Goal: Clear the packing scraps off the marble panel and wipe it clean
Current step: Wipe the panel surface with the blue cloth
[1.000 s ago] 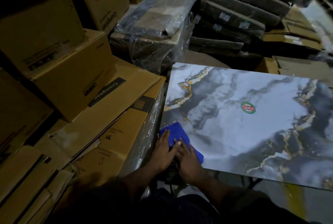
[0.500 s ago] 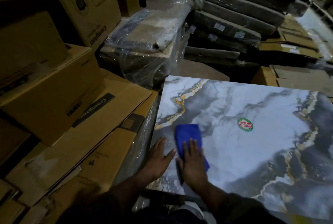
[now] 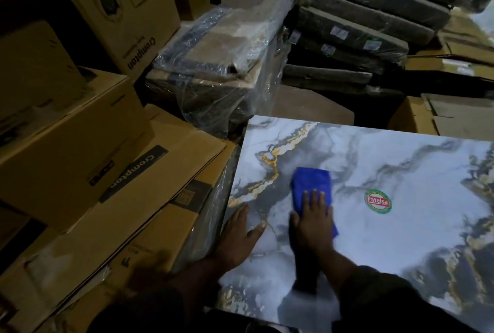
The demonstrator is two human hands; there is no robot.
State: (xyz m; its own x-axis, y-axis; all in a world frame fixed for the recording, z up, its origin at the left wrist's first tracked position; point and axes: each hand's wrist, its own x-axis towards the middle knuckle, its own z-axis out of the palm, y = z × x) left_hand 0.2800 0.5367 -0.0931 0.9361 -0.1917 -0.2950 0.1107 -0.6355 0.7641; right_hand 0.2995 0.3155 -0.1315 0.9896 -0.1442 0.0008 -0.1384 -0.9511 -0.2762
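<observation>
Boxes (image 3: 80, 150) sit stacked beside the panel's left edge. The left hand (image 3: 238, 236), fingers spread flat, now braces the panel (image 3: 401, 239) at that edge, off the cloth it shared a second ago. The right hand (image 3: 314, 221), fingers straight and together, presses the blue cloth (image 3: 311, 185) farther inward from the near left corner, toward the round sticker (image 3: 377, 201). Wiping seems underway; no scraps show.

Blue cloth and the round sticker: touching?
Apart. The head view shows a strip of bare marble panel between the blue cloth under the right hand and the round sticker.
</observation>
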